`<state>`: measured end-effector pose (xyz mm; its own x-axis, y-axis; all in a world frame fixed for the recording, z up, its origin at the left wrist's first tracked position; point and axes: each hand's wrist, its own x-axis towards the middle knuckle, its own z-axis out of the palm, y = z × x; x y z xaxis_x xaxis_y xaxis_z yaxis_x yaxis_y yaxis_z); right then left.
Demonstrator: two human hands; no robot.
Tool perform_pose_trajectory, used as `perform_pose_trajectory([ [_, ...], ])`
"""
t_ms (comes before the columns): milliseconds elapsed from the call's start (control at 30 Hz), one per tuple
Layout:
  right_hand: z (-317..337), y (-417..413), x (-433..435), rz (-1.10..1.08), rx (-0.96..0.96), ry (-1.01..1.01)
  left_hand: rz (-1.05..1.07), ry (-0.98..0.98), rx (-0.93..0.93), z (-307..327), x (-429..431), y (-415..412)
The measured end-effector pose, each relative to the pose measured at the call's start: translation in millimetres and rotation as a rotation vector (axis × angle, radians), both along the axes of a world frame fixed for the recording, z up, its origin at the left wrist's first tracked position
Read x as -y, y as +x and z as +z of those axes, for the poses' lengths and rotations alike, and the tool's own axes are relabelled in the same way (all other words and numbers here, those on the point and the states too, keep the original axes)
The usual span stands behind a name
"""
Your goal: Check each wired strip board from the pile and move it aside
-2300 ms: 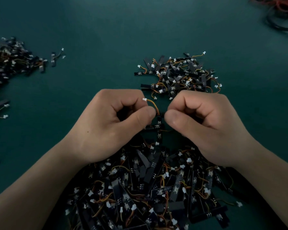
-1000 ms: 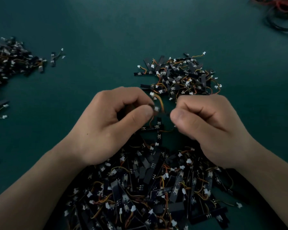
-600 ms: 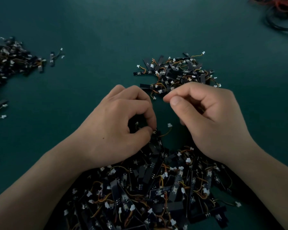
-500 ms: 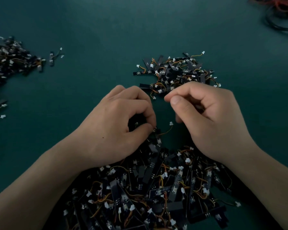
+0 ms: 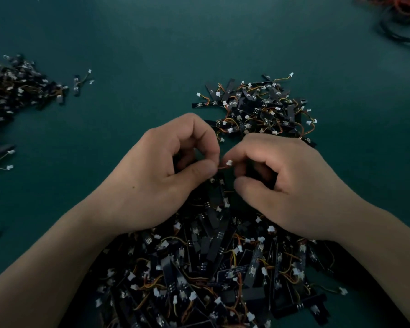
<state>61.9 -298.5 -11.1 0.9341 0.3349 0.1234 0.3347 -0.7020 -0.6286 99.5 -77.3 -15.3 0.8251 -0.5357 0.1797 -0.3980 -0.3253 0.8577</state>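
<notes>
**One board's wire is pinched over the pile**

A thin orange wire (image 5: pixel 220 167) is pinched between the thumb and first finger of the left hand (image 5: pixel 166 171). A white plug (image 5: pixel 229 163) is seen at the end of the wire, right at the fingertips of the right hand (image 5: pixel 291 185). The right hand's fingers are curled in, but it cannot be told if the plug is held or only touched. The board (image 5: pixel 219 192) on this wire is seen just under the left thumb, dark against the big pile (image 5: pixel 211 268) below both hands. A smaller pile (image 5: pixel 258 107) is laid just past the hands on the green table (image 5: pixel 140 43). Another pile (image 5: pixel 14 91) is spread far to the left. Red and black cables (image 5: pixel 402 17) are seen in the far right corner.
</notes>
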Motion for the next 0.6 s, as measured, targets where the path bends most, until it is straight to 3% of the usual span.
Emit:
perform_pose_trajectory([
  [167, -0.9, 2.2, -1.8, 0.056, -0.013, 0.095, -0.031, -0.1, -0.005, -1.6, 0.0, -0.1],
  [600, -0.4, 1.8, 0.5, 0.001, 0.007, 0.417, 0.027, -0.112, -0.084, 0.9, -0.6, -0.9],
])
